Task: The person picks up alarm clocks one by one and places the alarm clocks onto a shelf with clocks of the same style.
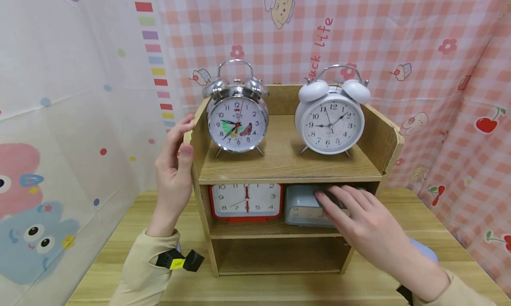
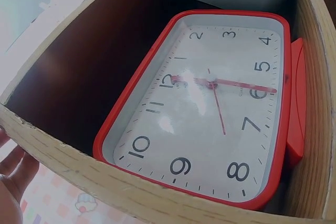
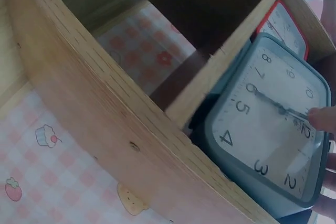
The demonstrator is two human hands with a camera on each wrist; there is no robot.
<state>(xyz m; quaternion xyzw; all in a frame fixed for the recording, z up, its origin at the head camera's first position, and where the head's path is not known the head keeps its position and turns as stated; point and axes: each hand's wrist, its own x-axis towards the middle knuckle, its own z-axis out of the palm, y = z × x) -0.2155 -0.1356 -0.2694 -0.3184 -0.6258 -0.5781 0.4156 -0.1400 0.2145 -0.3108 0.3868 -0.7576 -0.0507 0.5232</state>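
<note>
My left hand (image 1: pixel 173 177) holds the left side panel of a small wooden shelf (image 1: pixel 289 179), thumb at the front edge and fingers on the outside. On the middle tier, my right hand (image 1: pixel 371 217) grips a blue-grey desk clock (image 1: pixel 305 204). The right wrist view shows a fingertip on that clock's face (image 3: pixel 278 114), near the 12, with other fingers at its far side. Left of it stands a red-framed clock (image 1: pixel 246 202), its white dial (image 2: pixel 210 114) filling the left wrist view.
Up on the top tier stand a silver twin-bell alarm clock (image 1: pixel 238 124) on the left and a white one (image 1: pixel 333 124) on the right. Below is the bottom tier (image 1: pixel 279 255). The shelf sits on a wood-grain table (image 1: pixel 131 235), backed by patterned curtains (image 1: pixel 399 44).
</note>
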